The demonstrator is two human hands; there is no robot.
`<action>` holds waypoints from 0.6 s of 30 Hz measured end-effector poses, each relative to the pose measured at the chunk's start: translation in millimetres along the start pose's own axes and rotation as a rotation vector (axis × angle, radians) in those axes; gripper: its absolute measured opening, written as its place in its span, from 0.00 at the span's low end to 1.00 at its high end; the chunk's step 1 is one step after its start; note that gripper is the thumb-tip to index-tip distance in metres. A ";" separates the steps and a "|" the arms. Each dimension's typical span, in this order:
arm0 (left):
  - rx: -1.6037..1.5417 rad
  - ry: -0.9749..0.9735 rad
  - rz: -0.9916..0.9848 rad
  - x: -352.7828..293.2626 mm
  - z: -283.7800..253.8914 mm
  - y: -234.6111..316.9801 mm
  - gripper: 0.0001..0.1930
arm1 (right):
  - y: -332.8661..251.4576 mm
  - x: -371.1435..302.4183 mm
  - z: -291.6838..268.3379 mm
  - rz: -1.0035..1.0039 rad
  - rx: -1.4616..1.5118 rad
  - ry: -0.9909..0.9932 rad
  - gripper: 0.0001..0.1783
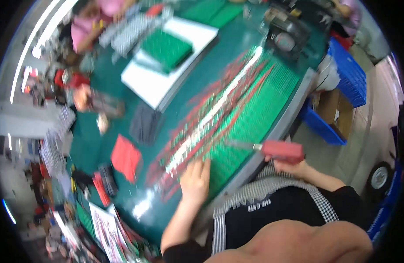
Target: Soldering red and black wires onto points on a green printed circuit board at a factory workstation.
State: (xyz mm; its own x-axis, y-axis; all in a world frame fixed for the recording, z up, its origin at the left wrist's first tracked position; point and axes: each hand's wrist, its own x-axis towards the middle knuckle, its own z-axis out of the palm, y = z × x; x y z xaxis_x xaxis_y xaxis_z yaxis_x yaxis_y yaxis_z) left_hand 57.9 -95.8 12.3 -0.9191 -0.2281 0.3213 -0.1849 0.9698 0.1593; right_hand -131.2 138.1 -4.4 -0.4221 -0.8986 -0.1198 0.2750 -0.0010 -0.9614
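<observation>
Green desk (210, 68) | green panel (272, 101) along near edge, red strands (232, 70) alongside | right hand (294, 168): fingers wrapped round red-handled tool (284, 151) | left hand (195, 180): grip blurred, can't tell | I'd brace panel, tip clear of fingers

Toward the far edge of the green tabletop (210, 57), a white slab (142, 83) bears a green stack (167, 48); a person in pink (84, 33) is at that edge. Nearer the tabletop's left end lie a grey piece (145, 125), a red piece (126, 158) and a red roll (101, 188). A dark machine (286, 37) stands by the right end. Off the near edge's right part are two blue crates (324, 129) and, farther out, a wheel (380, 176)
</observation>
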 end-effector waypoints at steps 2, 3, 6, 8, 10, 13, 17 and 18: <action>0.050 -0.009 0.013 5.7 -3.2 -4.7 0.17 | 1.4 -1.8 -7.8 0.042 -0.053 -0.064 0.24; 0.050 0.000 0.010 6.8 -4.3 -8.1 0.17 | 3.8 -3.7 -5.6 0.073 0.002 -0.028 0.27; 0.023 0.024 0.004 2.9 1.6 -21.4 0.15 | 9.7 0.4 -0.5 0.140 0.125 0.065 0.33; 0.014 0.044 0.013 -5.8 4.8 -23.2 0.15 | 13.2 2.7 0.8 0.118 -0.054 0.020 0.34; 0.037 0.022 0.003 -10.7 5.4 -21.3 0.13 | 8.0 10.9 5.0 0.237 -0.018 0.086 0.41; 0.008 0.081 0.031 -3.6 12.9 -20.3 0.13 | 5.1 15.7 3.7 0.239 -0.114 0.034 0.42; -0.020 0.021 0.000 5.8 13.3 -13.0 0.13 | -0.5 15.6 5.5 0.284 -0.165 0.004 0.41; -0.026 0.019 -0.001 5.6 13.2 -13.0 0.13 | 1.5 13.2 4.7 0.294 -0.196 0.013 0.41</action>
State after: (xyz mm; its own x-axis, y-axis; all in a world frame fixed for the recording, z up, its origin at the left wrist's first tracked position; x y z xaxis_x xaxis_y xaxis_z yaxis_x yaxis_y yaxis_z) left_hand 50.6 -108.5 -0.2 -0.9122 -0.2307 0.3387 -0.1762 0.9670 0.1842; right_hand -132.3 124.2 -6.2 -0.3609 -0.8423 -0.4004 0.2162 0.3421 -0.9145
